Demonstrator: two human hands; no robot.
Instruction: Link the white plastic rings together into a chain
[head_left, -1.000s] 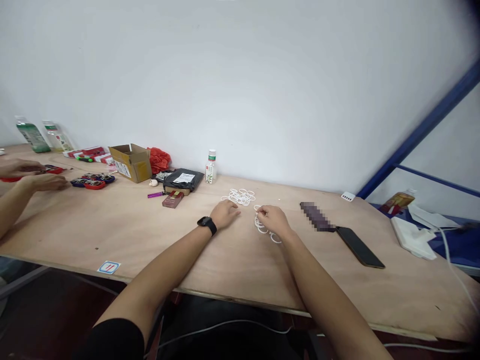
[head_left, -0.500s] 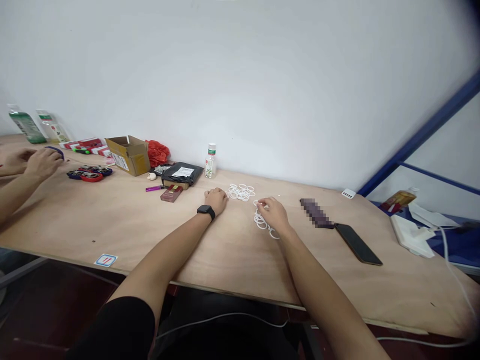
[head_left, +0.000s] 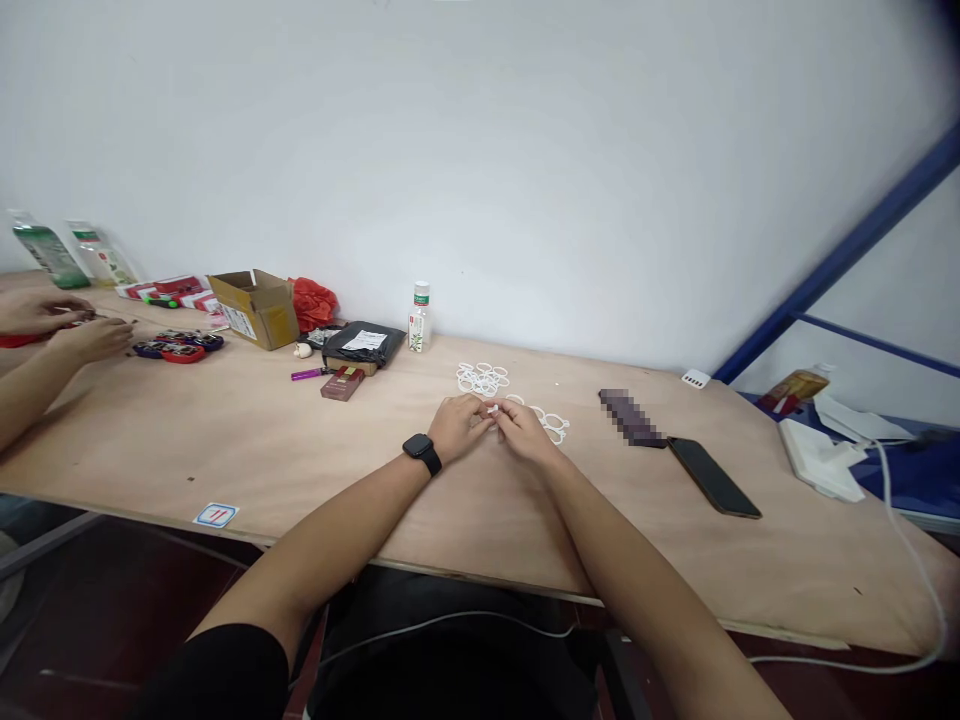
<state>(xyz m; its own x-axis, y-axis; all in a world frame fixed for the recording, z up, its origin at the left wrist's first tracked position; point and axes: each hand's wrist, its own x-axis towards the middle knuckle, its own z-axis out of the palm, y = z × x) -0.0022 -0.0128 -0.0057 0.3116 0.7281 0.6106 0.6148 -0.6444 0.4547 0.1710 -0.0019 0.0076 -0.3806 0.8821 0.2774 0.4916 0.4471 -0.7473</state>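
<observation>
My left hand, with a black watch at its wrist, meets my right hand over the middle of the table. Both sets of fingertips pinch a small white plastic ring, mostly hidden by the fingers. Just beyond them lies a loose pile of white rings. Several more white rings lie flat beside my right hand, partly covered by it.
A dark phone and a blurred-out flat item lie to the right. A bottle, black parcel, maroon box and cardboard box stand left. Another person's hands work at far left.
My hands have come together: the left moved right and nearer, the right moved left, a white ring now between them. The rings beside my right hand lie farther right and back.
</observation>
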